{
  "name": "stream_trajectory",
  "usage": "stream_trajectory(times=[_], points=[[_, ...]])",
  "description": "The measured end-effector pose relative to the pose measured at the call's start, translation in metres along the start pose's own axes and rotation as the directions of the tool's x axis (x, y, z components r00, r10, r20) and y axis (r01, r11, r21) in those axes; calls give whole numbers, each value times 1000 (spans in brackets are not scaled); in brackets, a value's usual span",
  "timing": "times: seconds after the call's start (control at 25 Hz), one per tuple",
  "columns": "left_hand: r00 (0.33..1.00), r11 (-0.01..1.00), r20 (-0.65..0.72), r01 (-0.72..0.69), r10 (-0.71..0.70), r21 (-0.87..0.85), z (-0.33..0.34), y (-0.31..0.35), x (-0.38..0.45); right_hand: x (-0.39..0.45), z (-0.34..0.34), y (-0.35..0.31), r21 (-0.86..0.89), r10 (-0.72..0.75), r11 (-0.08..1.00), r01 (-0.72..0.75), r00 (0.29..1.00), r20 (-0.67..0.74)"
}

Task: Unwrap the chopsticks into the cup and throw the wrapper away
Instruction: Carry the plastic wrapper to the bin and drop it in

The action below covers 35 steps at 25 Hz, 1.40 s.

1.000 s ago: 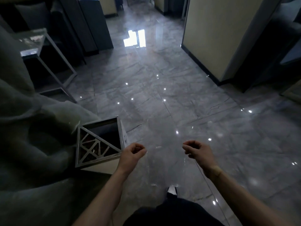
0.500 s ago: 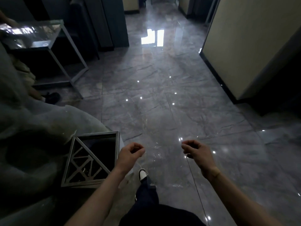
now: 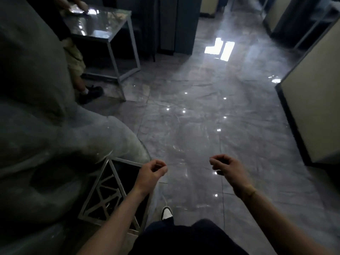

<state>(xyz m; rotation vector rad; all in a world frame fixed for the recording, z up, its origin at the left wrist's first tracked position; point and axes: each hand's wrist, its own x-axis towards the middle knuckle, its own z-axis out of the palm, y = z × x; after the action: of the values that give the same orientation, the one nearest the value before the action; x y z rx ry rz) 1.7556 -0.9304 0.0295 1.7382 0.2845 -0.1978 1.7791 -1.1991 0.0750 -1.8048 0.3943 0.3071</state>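
My left hand (image 3: 150, 173) is loosely curled with nothing visible in it, hovering over the right edge of a square bin (image 3: 110, 192) with a metal lattice side and a dark opening. My right hand (image 3: 228, 169) is also curled and holds nothing, out over the glossy floor to the right of the bin. No chopsticks, cup or wrapper can be seen anywhere in view.
A grey plastic-covered sofa (image 3: 40, 126) fills the left side. A glass-topped metal side table (image 3: 103, 28) stands at the back left, with another person's leg and dark shoe (image 3: 88, 91) beside it. Shiny grey tiles (image 3: 193, 116) stretch ahead; a beige wall (image 3: 316, 100) runs along the right.
The view has swung left and moved forward, so the bin now lies under my left forearm. The side table and the other person's leg have come into view. Both hands stay curled.
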Motion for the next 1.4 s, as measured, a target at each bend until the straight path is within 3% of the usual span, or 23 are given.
stream_trajectory(times=[0.16, 0.32, 0.48, 0.68, 0.92, 1.08, 1.28, 1.4], points=[[988, 1000, -157, 8, -9, -5, -41, -7, 8, 46, 46, -28, -101, -59, 992, 77, 983, 176], [939, 998, -339, 54, -61, -30, -72, -23, -8, 89, 100, -56, -180, -112, 963, 202, 903, 414], [858, 991, -496, 117, -132, -61, -81, -35, -36, 116, 146, -73, -232, -144, 907, 351, 776, 614], [686, 965, -679, 192, -263, -179, -62, -30, -61, 137, 185, -94, -235, -130, 793, 562, 533, 836], [490, 959, -834, 240, -253, -150, -24, -14, -86, 145, 209, -97, -157, -90, 660, 735, 285, 954], [313, 941, -916, 301, -249, -153, -2, -17, -98, 139, 223, -90, -43, -104, 540, 840, 118, 988], [286, 909, -905, 367, -315, -200, 22, -38, -100, 143, 221, -65, 26, -133, 312, 950, 16, 991], [314, 881, -882, 429, -351, -198, 30, -50, -92, 150, 218, -52, 28, -88, 229, 973, -8, 996]])
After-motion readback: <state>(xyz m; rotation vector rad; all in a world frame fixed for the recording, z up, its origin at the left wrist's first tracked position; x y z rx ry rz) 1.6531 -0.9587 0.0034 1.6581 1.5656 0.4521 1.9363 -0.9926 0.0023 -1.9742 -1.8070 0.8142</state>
